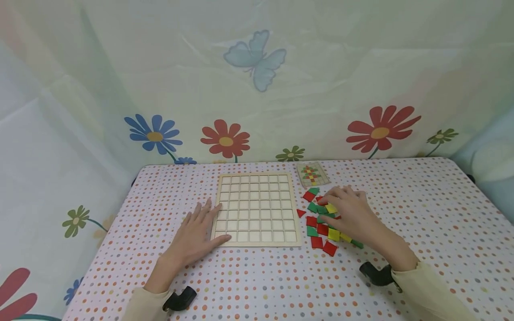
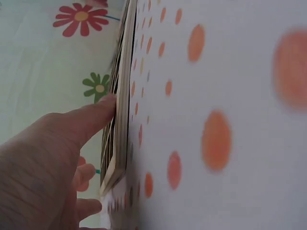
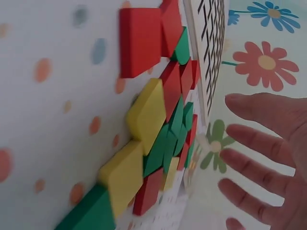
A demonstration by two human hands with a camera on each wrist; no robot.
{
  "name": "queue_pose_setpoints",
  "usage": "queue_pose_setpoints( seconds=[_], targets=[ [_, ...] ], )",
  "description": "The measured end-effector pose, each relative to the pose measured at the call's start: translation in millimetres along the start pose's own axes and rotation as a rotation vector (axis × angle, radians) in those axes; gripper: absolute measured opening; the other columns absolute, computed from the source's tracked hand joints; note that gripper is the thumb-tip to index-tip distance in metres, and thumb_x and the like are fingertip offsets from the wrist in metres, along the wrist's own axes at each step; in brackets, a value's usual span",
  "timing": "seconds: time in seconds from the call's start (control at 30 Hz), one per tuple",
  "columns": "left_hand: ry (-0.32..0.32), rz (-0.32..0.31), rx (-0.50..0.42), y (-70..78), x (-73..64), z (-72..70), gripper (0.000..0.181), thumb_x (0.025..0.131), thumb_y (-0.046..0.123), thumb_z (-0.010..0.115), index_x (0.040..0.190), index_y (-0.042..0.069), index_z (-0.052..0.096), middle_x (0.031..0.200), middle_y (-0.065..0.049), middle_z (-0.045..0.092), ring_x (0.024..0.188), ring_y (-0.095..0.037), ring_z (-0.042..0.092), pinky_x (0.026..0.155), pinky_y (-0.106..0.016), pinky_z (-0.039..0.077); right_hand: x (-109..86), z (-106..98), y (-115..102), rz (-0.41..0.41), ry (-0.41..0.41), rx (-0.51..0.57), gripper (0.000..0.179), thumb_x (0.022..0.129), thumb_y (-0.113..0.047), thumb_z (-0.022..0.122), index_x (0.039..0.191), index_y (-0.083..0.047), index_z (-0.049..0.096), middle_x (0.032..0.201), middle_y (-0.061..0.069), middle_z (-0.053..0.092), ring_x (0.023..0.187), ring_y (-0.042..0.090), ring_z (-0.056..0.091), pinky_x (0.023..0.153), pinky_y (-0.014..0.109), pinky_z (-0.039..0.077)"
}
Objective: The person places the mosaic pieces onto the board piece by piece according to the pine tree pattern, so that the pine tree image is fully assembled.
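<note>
Between the left hand (image 1: 194, 235) and the right hand (image 1: 350, 213), seeing the wooden grid board (image 1: 254, 209) lying flat on the dotted tablecloth (image 1: 261, 285). With the left, touching the board's edge on that side, resting open with spread fingers. With the right, hovering above red, green and yellow tiles (image 1: 322, 229), holding thumb and fingers loosely apart. Just beyond the right hand, seeing a patterned card (image 1: 313, 174) lying beside the board's far corner.
</note>
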State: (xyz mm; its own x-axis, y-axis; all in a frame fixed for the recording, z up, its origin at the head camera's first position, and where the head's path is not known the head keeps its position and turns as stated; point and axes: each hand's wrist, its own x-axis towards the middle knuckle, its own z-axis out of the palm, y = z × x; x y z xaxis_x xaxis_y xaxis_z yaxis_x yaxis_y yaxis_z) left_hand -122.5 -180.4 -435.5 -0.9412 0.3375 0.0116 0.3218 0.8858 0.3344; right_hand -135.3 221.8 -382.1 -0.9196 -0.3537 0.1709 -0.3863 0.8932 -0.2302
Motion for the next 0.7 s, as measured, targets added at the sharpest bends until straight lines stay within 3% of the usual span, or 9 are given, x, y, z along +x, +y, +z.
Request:
queue_pose_setpoints(
  seconds=[0.23,0.4,0.7],
  targets=[
    [-0.012,0.015,-0.091,5.4,-1.4,5.1,0.084,0.102,0.057,0.059,0.165,0.007,0.032,0.172,-0.022,0.019,0.159,-0.043,0.01,0.127,-0.06,0.012,25.9,13.1,-3.1,-0.098,-0.067,0.135,0.025,0.084,-0.019,0.09,0.103,-0.008,0.08,0.097,0.003,0.068,0.088,0.022,0.061,0.078,0.045,0.047],
    [-0.003,0.022,-0.103,8.2,3.5,3.2,0.084,0.101,0.057,0.061,0.161,0.003,0.039,0.169,-0.022,0.027,0.158,-0.041,0.018,0.127,-0.058,0.018,36.5,21.6,-4.0,-0.138,-0.121,0.186,0.023,0.084,-0.016,0.09,0.102,-0.005,0.081,0.096,0.002,0.068,0.081,0.016,0.059,0.068,0.031,0.048],
    [0.004,-0.009,-0.146,10.0,8.8,2.9,0.081,0.1,0.055,0.064,0.155,0.0,0.044,0.168,-0.027,0.027,0.157,-0.042,0.02,0.126,-0.059,0.019,45.6,29.2,-8.3,-0.056,-0.219,0.29,0.018,0.088,-0.01,0.086,0.102,-0.003,0.078,0.096,0.002,0.067,0.08,0.015,0.056,0.069,0.028,0.051]
  ],
)
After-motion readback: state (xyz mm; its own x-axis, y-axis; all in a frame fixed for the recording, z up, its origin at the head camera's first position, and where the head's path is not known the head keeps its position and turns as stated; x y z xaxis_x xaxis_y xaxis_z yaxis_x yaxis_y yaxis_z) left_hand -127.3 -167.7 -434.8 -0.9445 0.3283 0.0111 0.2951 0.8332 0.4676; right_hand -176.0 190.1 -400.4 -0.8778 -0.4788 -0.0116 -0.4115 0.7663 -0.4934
